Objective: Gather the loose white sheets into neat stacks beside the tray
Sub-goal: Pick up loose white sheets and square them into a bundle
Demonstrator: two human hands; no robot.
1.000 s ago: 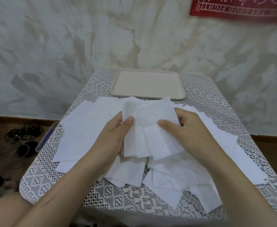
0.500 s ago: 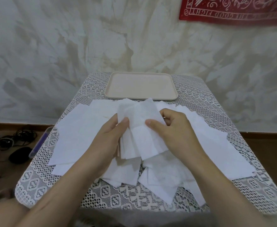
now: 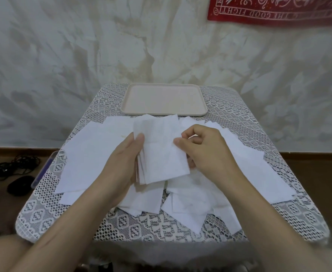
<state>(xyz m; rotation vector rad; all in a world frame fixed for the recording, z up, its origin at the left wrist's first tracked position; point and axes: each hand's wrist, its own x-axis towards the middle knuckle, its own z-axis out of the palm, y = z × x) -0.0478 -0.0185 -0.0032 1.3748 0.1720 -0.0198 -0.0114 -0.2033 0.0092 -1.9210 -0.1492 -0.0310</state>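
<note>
Hands sort paper: a person's left hand (image 3: 121,163) and right hand (image 3: 206,152) hold a stack of white rectangular paper sheets (image 3: 159,154) over the counter (image 3: 302,213), a small table draped w/ a white lace cloth (image 3: 153,222). L grip: thumb flat on top near the stack's left edge, fingers under it. R grip: thumb & forefinger closed in a pinch at the stack's right edge, other fingers curled.

The stack tilts, far edge up, and its near edges are uneven. Under & around it, loose white paper sheets (image 3: 94,160) overlap across the counter's middle, reaching close to the left & right edges. They stop short of the front edge, leaving a strip of bare lace.

The beige rectangular plastic tray (image 3: 164,99) sits centre at the far edge. Its near rim meets the farthest sheets; touching or not, can't tell. Bare lace shows either side of the tray.

Behind: mottled wall (image 3: 63,55), red printed cloth hanging (image 3: 279,10) top right. On the floor (image 3: 4,203) at left, black cables (image 3: 13,165) & a black oval object (image 3: 20,185).
</note>
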